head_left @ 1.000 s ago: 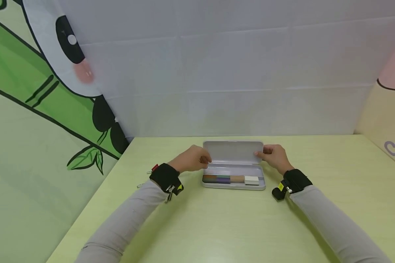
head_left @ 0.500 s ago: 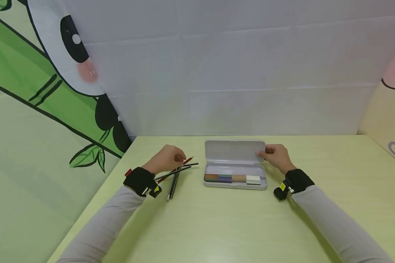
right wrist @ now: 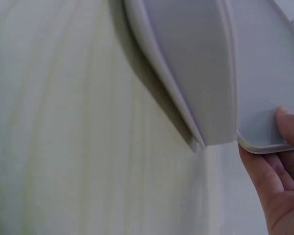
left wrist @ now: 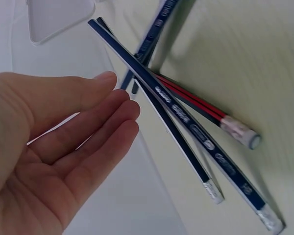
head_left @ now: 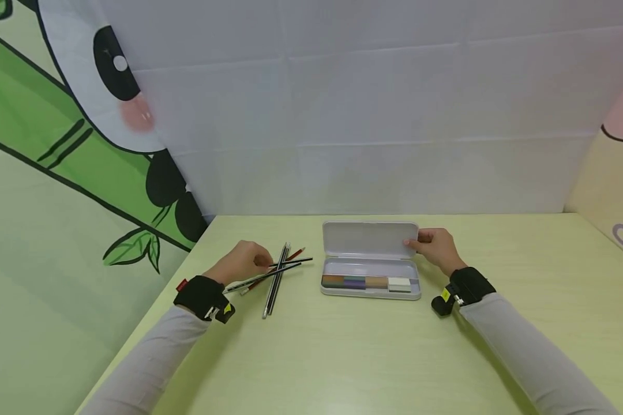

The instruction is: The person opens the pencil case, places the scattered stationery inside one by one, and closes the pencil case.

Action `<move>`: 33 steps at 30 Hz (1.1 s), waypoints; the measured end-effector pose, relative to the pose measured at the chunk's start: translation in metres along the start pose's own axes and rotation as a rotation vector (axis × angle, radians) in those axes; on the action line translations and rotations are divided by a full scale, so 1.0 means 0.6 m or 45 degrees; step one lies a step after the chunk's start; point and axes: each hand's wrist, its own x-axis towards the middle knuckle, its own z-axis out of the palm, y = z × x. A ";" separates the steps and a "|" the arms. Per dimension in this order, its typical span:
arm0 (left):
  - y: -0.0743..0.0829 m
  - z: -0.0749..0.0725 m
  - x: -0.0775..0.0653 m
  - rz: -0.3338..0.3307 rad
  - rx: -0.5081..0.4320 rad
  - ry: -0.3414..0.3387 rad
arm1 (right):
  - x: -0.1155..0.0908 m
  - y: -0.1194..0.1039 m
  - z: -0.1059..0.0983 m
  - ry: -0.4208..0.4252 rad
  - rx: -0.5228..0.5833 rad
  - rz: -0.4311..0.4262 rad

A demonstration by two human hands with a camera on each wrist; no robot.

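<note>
A white pencil case (head_left: 371,293) stands open on the table, lid (head_left: 363,239) raised. My right hand (head_left: 436,248) pinches the lid's right edge, thumb on the inner face and fingers behind, as the right wrist view also shows. Left of the case several pencils lie crossed in a loose pile: dark blue ones (left wrist: 181,117) with pale erasers at their ends, and a red and black pencil (left wrist: 196,100). My left hand (head_left: 244,262) is beside the pile, fingers loosely bent; in the left wrist view nothing sits between thumb and fingertips, which are close to the pencils.
Inside the case's front part lie a white eraser (head_left: 398,285) and a strip of brown, green and purple pieces. The pale table (head_left: 342,357) meets a white cloth backdrop (head_left: 342,115) at its far edge. A cartoon-printed panel (head_left: 41,242) is at the left.
My left hand has moved left from the case to beyond the pencils, uncovering the pile that the arm partly hid. My right hand keeps its grip on the lid.
</note>
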 end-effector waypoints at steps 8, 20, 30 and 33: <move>-0.020 0.003 -0.015 -0.044 -0.018 -0.021 | -0.011 -0.003 0.001 -0.003 -0.005 -0.020; -0.044 0.018 -0.032 -0.099 -0.031 -0.025 | -0.028 -0.008 0.009 0.021 -0.016 -0.013; -0.056 0.020 -0.046 -0.071 -0.065 -0.027 | -0.040 -0.011 0.017 0.030 -0.015 -0.001; -0.060 0.022 -0.049 -0.056 -0.075 -0.029 | -0.044 -0.012 0.020 0.033 -0.011 0.007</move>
